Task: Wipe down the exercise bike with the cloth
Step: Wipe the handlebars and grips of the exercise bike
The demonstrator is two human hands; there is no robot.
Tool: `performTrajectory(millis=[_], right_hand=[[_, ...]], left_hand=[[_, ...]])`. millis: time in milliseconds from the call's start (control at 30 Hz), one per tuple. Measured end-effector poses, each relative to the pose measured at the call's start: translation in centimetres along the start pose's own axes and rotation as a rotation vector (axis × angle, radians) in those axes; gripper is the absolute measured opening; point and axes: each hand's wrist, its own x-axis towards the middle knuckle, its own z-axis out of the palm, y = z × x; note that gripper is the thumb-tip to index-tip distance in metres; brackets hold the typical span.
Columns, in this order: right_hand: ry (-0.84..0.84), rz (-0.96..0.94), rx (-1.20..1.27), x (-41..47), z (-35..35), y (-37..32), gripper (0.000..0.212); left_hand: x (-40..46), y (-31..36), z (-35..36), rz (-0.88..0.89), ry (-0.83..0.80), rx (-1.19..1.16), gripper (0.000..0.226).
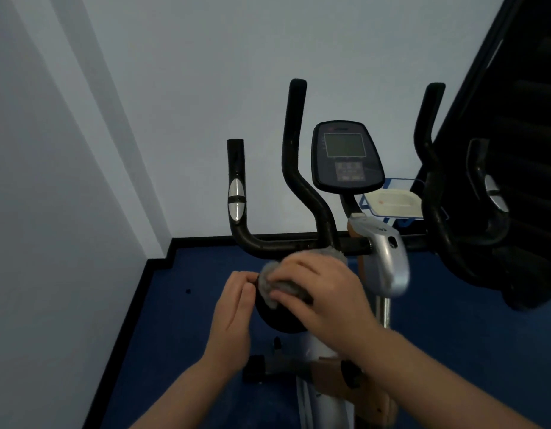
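Observation:
The exercise bike (388, 261) stands in front of me with black handlebars (295, 168) and a dark console (345, 156). A grey cloth (268, 281) lies bunched on a round black part (280, 320) below the handlebar bar. My right hand (323, 286) grips the cloth from above and presses it onto that black part. To its left, my left hand (234, 314) has its fingers curled at the black part's left edge, touching the cloth's edge. The cloth's far end (333, 253) pokes out behind my right hand.
A white tray on a blue frame (391, 202) sits behind the console. A dark staircase-like structure (521, 150) rises at the right. White walls close in at the left and back, over a blue floor (181, 335) with black skirting.

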Motion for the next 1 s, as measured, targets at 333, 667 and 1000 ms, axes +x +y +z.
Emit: performTrajectory(millis=[333,667,1000], right_hand=[[-0.113,-0.130,-0.065,-0.6,0.0,0.6,0.013],[-0.002,-0.234,-0.104,-2.1,-0.4,2.2,0.013],[0.016,-0.051,0.111,-3.4,-0.3,1.7,0.019]], left_hand=[[0.5,-0.2,-0.2,0.015,-0.019,0.011,0.038],[0.5,0.5,0.9,-0.002,0.131,0.012,0.036],[-0.2,2.7,1.4,-0.059,0.266,0.206,0.018]])
